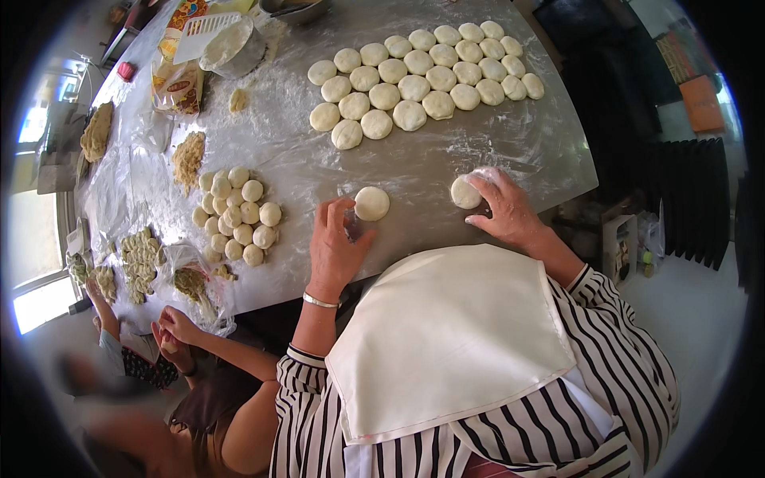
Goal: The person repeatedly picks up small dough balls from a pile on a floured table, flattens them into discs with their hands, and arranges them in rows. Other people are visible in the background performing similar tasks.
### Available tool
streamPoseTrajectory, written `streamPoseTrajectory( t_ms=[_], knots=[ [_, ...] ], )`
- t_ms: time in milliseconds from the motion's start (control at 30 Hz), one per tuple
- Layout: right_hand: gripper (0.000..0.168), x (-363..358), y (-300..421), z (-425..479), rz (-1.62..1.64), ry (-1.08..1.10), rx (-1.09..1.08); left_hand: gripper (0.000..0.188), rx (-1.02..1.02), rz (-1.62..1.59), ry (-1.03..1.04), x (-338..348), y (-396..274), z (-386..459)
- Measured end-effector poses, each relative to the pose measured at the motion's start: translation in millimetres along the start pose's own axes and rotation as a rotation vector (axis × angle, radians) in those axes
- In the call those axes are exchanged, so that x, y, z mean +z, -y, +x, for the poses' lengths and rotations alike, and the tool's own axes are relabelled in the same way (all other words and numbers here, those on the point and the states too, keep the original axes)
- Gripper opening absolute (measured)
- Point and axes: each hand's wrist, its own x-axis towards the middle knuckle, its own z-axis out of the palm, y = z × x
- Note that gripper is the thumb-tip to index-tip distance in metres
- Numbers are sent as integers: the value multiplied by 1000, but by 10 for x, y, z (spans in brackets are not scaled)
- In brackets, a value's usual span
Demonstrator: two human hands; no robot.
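Note:
A round, flattened dough piece (372,204) lies on the metal table in front of me. My left hand (336,245) is just left of it, fingers curved and thumb apart, with the fingertips close to its edge. Farther right, a second dough round (465,192) lies by my right hand (507,206). The floury fingers of that hand reach over the round's upper right edge, while the thumb stays apart below it. Beyond both hands, several rows of flattened dough rounds (413,87) are set close together. A cluster of dough balls (233,214) sits left of my left hand.
Floury metal table (412,161) has a curved right edge. At far left stand a metal flour bowl (233,51), a white slotted scraper (194,36) and a printed bag (176,86). Crumbly filling (189,156) and green portions (140,263) lie nearer. Co-workers' hands (173,334) are at lower left.

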Motion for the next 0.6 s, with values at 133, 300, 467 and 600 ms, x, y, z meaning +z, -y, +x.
streamPoseTrajectory(
  t_ms=[133, 300, 467, 600],
  knots=[
    [75, -15, -28, 76, -4, 116, 41, 73, 26, 83, 23, 51, -16, 90],
    [68, 84, -215, 126, 59, 158, -44, 71, 34, 143, 104, 152, -70, 271],
    [62, 20, -476, 48, 80, 59, 123, 65, 134, 231, 50, 385, -215, 423],
    [64, -204, -881, 9, 55, -112, 255, 63, 208, 132, 77, 793, -568, 674]
  ],
)
